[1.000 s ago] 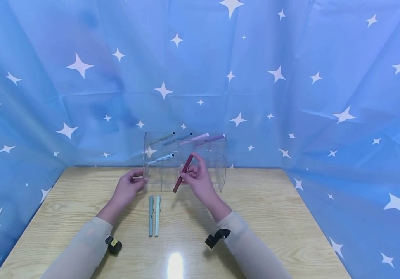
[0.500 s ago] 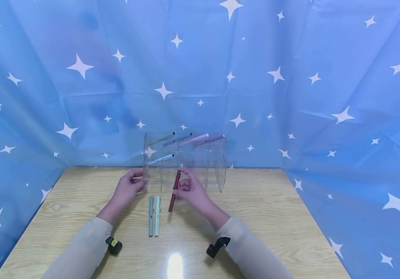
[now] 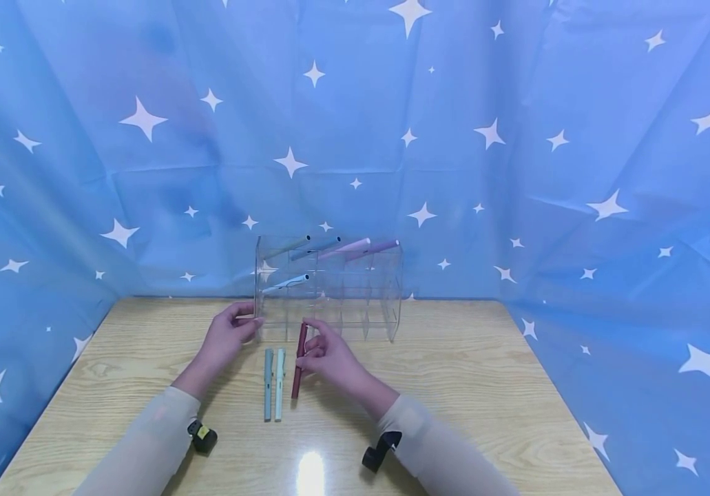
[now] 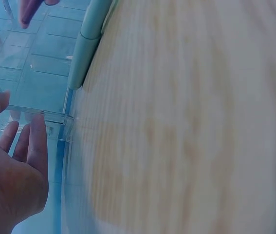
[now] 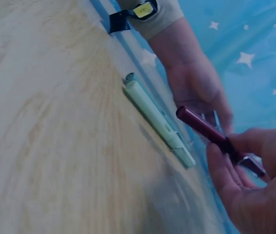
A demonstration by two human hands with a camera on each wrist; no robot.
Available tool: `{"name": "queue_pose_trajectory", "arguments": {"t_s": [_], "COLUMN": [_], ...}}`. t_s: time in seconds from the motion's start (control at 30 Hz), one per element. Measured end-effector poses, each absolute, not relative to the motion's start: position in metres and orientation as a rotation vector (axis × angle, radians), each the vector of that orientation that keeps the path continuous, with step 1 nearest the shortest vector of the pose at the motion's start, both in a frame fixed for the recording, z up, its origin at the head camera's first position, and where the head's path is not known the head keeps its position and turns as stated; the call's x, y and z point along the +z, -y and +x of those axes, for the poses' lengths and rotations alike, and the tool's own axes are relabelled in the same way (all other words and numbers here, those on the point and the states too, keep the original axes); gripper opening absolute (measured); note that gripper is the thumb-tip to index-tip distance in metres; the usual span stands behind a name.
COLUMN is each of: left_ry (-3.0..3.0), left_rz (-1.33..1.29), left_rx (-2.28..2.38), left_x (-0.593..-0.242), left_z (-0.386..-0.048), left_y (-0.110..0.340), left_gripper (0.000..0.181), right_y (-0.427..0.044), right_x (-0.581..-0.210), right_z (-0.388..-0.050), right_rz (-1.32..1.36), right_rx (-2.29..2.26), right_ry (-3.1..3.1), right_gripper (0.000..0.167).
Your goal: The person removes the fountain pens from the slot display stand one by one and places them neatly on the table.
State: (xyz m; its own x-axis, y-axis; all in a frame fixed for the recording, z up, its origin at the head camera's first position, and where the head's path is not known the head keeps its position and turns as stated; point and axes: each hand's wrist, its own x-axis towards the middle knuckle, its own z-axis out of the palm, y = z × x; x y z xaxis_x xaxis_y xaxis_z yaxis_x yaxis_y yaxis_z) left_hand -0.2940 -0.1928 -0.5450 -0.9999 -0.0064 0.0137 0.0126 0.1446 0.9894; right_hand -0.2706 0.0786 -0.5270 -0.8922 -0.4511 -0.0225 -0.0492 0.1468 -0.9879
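Note:
My right hand (image 3: 328, 355) pinches a dark red pen (image 3: 299, 368) above the table, in front of a clear compartmented rack (image 3: 355, 322). In the right wrist view the pen (image 5: 203, 126) lies between thumb and fingers. My left hand (image 3: 231, 332) holds the rack's left side wall, thumb on one face and fingers on the other in the left wrist view (image 4: 23, 146). Left of the red pen, a grey-blue pen (image 3: 268, 393) and a pale mint pen (image 3: 279, 393) lie side by side on the table.
A light blue pen (image 3: 289, 282) rests in the rack's second row at left. Along its top row lean a green pen (image 3: 293, 244), a dark blue pen (image 3: 320, 246), a pink pen (image 3: 348, 246) and a purple pen (image 3: 379, 248). A starry blue curtain (image 3: 355, 138) hangs behind the wooden table (image 3: 466, 386).
My right hand has brought the red pen down and left from the rack's front to beside the mint pen, turning it more upright in the view. The left hand stays put.

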Motion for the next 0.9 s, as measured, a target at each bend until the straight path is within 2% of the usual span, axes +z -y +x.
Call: {"name": "queue_pose_trajectory", "arguments": {"t_s": [0.9], "left_ry": [2.378], "left_rz": [-0.014], "left_rx": [-2.042], "left_x": [-0.545], "left_z": [-0.292], "left_y": [0.193], "left_gripper": [0.055], "right_y": [-0.066], "right_x": [-0.547], "right_z": [-0.260], "right_rz": [-0.500], "right_rx": [-1.639], "right_ry": [-2.160], "right_gripper": [0.084]}}
